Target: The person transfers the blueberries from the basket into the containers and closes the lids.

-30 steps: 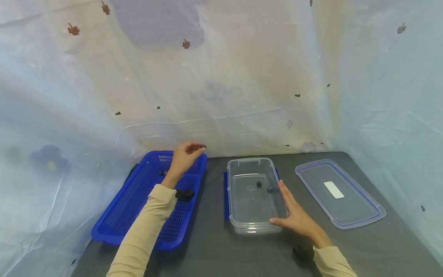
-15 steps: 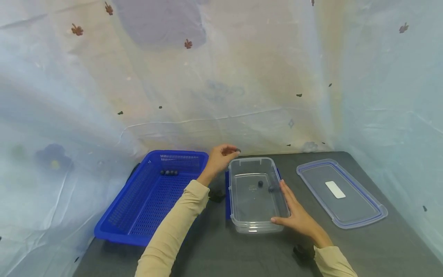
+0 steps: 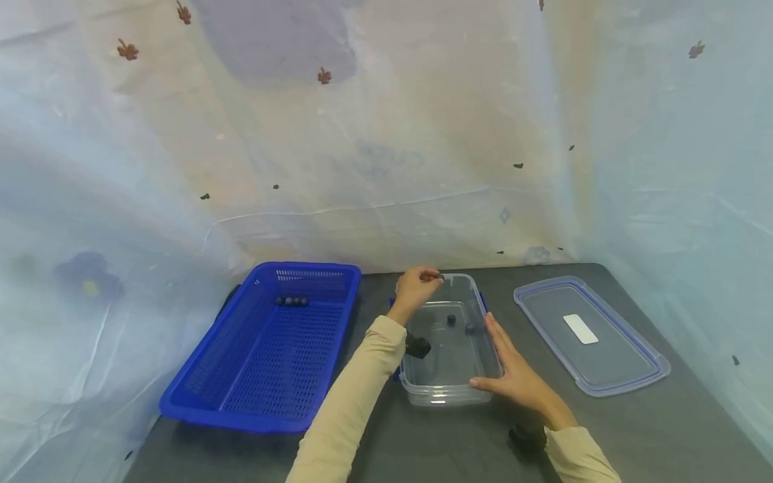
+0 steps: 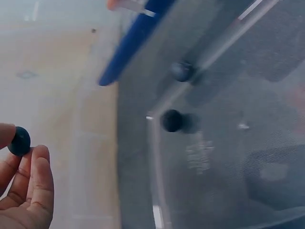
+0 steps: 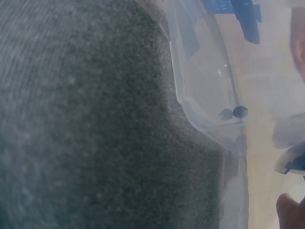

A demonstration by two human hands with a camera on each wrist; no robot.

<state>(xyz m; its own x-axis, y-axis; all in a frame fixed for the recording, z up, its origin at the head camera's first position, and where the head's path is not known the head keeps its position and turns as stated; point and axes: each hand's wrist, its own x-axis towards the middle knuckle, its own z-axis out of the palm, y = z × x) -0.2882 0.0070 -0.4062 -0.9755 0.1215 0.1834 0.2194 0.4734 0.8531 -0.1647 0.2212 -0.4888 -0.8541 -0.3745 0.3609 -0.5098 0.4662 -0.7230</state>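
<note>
My left hand (image 3: pixel 417 288) pinches a dark round blueberry (image 4: pixel 19 141) between thumb and fingertips, over the far left part of a clear plastic container (image 3: pixel 443 387). Inside that container, two more blueberries lie apart on the bottom; one is the darker blueberry (image 4: pixel 172 120) in the left wrist view. Against the container's right wall rests my right hand (image 3: pixel 519 379), fingers straight along the side and thumb at the near right corner. Only bits of it show at the right edge of the right wrist view.
A blue perforated basket (image 3: pixel 241 421) stands at the left, with several blueberries (image 3: pixel 292 301) in a row near its far end. To the right lies the clear lid (image 3: pixel 561 305) with a blue seal and white label. Behind the dark table (image 3: pixel 386 443) hangs a patterned plastic sheet (image 3: pixel 386 134).
My left hand has carried the blueberry rightward from over the basket to above the container's far end. The right hand stays at the container's side.
</note>
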